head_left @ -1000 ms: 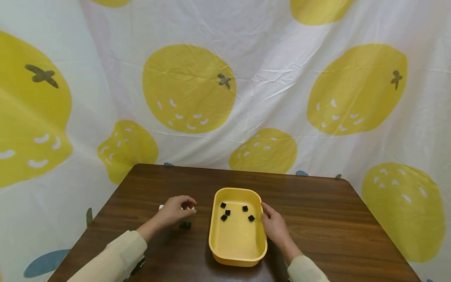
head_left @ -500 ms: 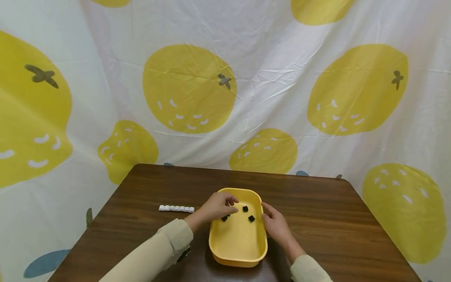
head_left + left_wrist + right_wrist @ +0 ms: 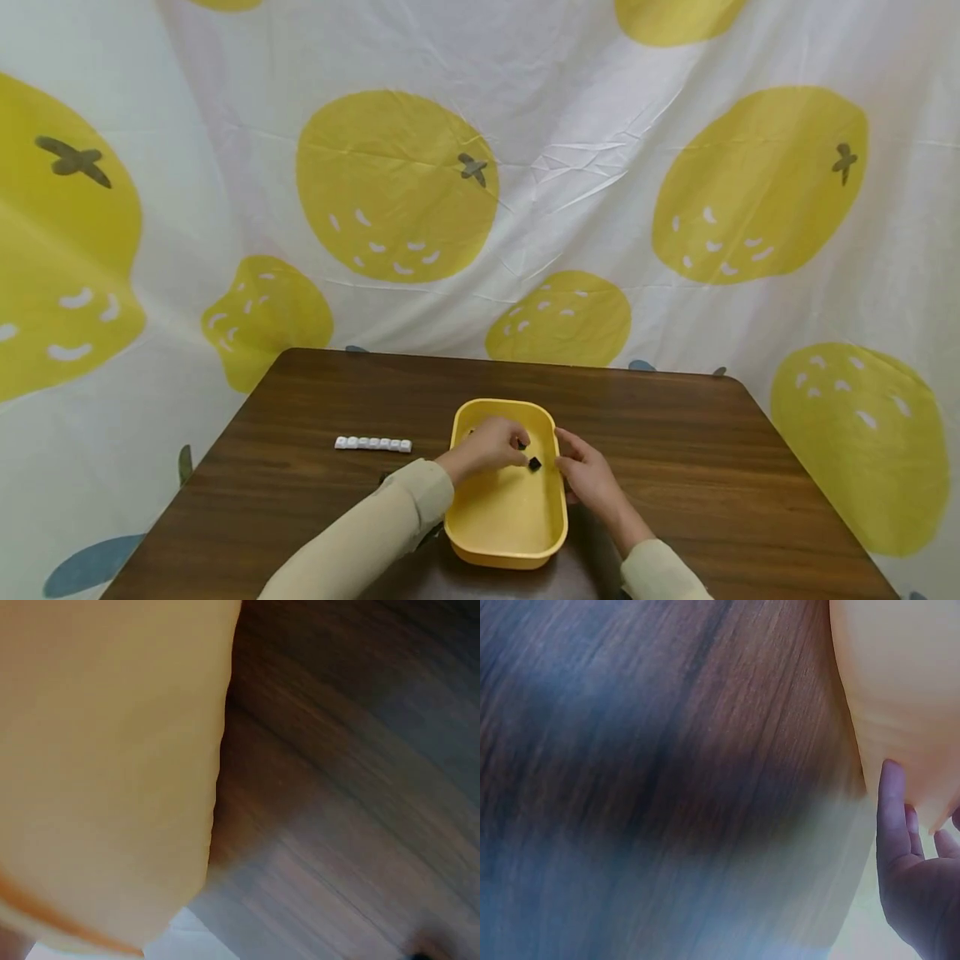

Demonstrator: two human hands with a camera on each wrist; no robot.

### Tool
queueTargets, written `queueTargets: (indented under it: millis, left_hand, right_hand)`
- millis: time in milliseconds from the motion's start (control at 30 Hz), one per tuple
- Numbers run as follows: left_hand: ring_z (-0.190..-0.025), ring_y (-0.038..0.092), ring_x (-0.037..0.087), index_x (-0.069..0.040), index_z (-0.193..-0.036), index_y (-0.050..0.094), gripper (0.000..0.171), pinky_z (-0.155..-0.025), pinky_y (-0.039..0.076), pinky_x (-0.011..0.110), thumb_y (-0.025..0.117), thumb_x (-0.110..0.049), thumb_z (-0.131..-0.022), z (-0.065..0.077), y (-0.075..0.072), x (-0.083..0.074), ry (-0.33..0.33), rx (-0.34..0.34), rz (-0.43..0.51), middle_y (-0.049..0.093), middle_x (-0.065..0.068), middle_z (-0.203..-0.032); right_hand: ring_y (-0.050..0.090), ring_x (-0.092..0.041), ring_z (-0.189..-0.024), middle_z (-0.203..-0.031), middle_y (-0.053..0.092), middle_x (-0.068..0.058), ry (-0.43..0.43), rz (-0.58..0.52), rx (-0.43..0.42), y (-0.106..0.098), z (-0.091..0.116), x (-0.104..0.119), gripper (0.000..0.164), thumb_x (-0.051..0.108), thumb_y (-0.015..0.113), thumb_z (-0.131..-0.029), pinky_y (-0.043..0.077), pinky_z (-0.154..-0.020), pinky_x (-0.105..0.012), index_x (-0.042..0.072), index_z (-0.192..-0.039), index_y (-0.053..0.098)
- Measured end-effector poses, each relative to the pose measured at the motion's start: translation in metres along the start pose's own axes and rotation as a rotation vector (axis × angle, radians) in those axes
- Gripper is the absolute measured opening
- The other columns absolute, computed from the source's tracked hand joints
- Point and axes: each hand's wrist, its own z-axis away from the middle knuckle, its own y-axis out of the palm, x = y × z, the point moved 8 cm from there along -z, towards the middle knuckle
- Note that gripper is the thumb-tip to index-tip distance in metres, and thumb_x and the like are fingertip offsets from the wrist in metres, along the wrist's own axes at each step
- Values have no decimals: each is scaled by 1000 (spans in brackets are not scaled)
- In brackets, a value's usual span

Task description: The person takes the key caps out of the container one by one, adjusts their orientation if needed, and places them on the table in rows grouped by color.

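A yellow tray [image 3: 506, 554] sits on the table, with black keycaps [image 3: 534, 464] loose on its floor. My left hand [image 3: 491, 444] reaches inside, thumb and fingers curved around a black keycap [image 3: 522, 445], a gap showing between them; contact is not clear. It hides part of the tray floor, and one keycap peeks out behind it. My right hand [image 3: 592, 479] rests against the tray's right side. In the right wrist view its fingers [image 3: 891, 810] lie fairly straight along the outer wall. In the left wrist view, the tray or sleeve fills one side.
A row of white keycaps [image 3: 372, 443] lies on the brown wooden table [image 3: 675, 467], left of the tray. Something black [image 3: 385, 477] shows partly behind the left sleeve [image 3: 375, 525]. A lemon-print cloth [image 3: 405, 317] hangs behind the table.
My left hand has moved right, from beside the white row, over the tray's left part, to the keycaps at its right. The white row is uncovered. My right hand stays at the tray.
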Motion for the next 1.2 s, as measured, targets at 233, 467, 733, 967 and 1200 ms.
queueTargets:
  millis: [233, 467, 733, 967, 1200]
  left_hand:
    - [-65, 49, 8, -1, -102, 72, 22, -64, 45, 23, 77, -9, -83, -11, 16, -2, 30, 24, -112, 63, -1, -78]
    - [-71, 52, 7, -10, -111, 73, 25, -68, 45, 23, 76, -16, -87, -13, 26, -1, 63, 78, -307, 65, -5, -84]
    - [-65, 50, 7, -11, -97, 72, 18, -63, 43, 23, 78, -21, -83, -9, 24, 6, 29, 48, -271, 58, -9, -71]
    - [-71, 53, 6, -13, -104, 77, 18, -69, 46, 22, 73, -24, -90, -10, 28, 1, 87, 69, -318, 67, -8, -81]
    - [-69, 52, 5, -9, -96, 74, 10, -66, 45, 20, 76, -15, -87, -10, 24, 3, 97, 31, -224, 66, -6, -81]
  right_hand:
    - [65, -25, -71, -110, 61, -24, -3, -24, -2, 0, 1, -1, 51, -1, 50, -96, 55, -51, -39, 0, -147, 44]
    - [61, -21, -64, -106, 62, -22, -3, -5, -17, -1, 2, 0, 51, -1, 50, -96, 52, -50, -36, 0, -147, 45]
    - [64, -22, -68, -107, 61, -22, -6, -2, -10, 0, 4, 3, 50, -1, 49, -97, 54, -52, -39, -1, -147, 44]
    - [64, -23, -69, -106, 61, -21, -1, 4, -6, 0, 3, 1, 50, -1, 49, -97, 55, -52, -40, 0, -147, 44]
    - [64, -23, -69, -105, 61, -22, -3, -4, -6, 0, 3, 2, 50, -1, 48, -98, 55, -53, -41, -1, -147, 43]
